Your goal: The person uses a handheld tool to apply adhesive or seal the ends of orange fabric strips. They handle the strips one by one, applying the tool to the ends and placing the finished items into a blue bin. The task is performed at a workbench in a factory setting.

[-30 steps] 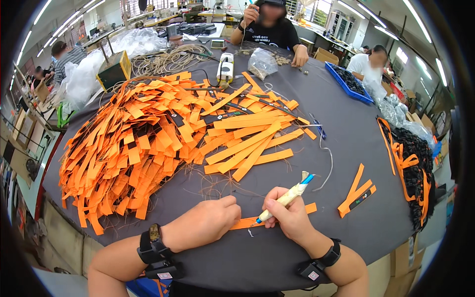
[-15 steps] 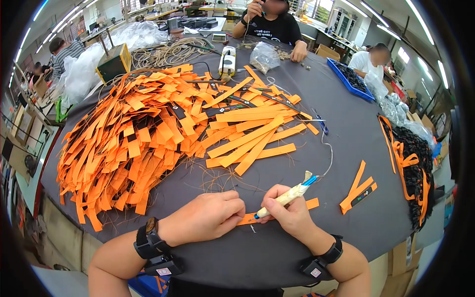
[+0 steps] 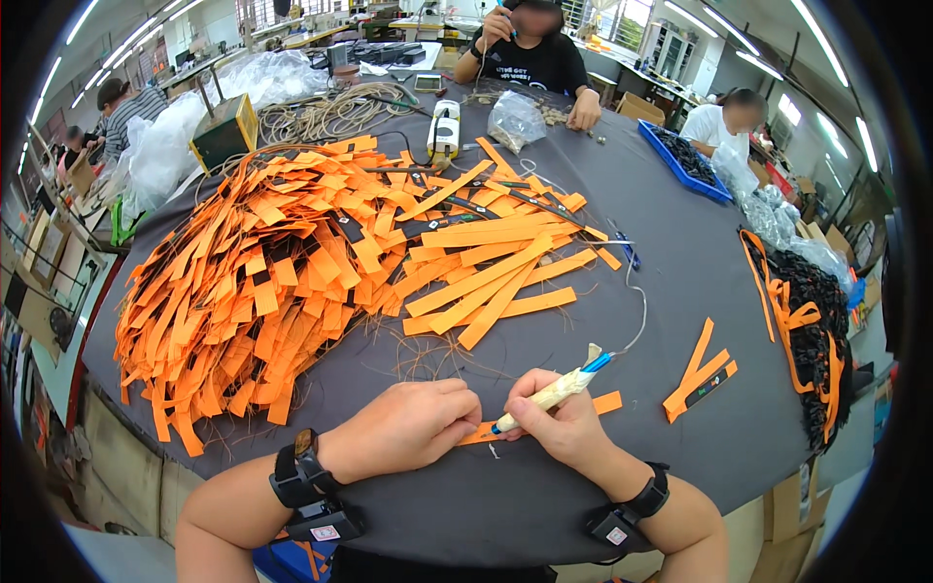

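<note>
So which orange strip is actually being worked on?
The single strip flat under both hands, pinned by the left hand with the right hand's pen-like tool on it.

Dark grey table [image 3: 671,291] under heaped orange strips [image 3: 292,262]

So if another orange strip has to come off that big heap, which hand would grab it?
Probably the left hand. It only presses the orange strip flat, and the big heap lies on its side. The right hand is busy gripping the pen-like tool, whose tip is on the strip.
</note>
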Tool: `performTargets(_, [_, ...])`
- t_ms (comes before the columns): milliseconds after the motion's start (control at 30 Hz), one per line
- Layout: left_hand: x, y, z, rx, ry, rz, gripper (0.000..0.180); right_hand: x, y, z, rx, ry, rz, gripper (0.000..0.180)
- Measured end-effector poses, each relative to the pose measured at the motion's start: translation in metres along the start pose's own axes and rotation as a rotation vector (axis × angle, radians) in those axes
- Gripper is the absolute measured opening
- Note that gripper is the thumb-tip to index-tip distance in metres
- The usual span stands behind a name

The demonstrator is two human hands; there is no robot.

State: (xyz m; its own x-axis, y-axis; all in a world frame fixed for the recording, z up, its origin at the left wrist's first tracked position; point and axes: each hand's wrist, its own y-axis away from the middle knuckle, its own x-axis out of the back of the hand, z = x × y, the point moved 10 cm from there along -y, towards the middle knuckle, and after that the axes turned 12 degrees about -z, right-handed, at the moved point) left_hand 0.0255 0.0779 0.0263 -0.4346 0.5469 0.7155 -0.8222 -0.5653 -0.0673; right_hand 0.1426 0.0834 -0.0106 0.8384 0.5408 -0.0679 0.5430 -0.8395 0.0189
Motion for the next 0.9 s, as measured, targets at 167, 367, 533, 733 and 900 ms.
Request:
performTargets(167, [0.000, 0.001, -0.001, 0.010, 0.005, 0.002, 0.008, -0.001, -0.001, -0.001, -0.006, 0.032, -0.010, 0.013])
performTargets(367, [-0.001, 0.000, -0.002, 0.030, 0.026, -0.006, 0.006, -0.001, -0.001, 0.000, 0.002, 0.035, -0.008, 0.014])
performTargets(533, [0.000, 0.000, -0.002, 0.028, 0.026, -0.005, 0.006, -0.001, -0.001, 0.002, -0.007, 0.024, -0.003, 0.013])
performTargets(733, [0.001, 0.001, -0.006, 0.035, 0.046, 0.021, 0.007, 0.001, -0.001, 0.001, -0.011, -0.004, 0.012, 0.012])
performTargets(900, [0.008, 0.005, -0.014, 0.056, -0.009, 0.062, 0.009, 0.002, -0.001, 0.004, 0.004, -0.105, 0.037, 0.011])
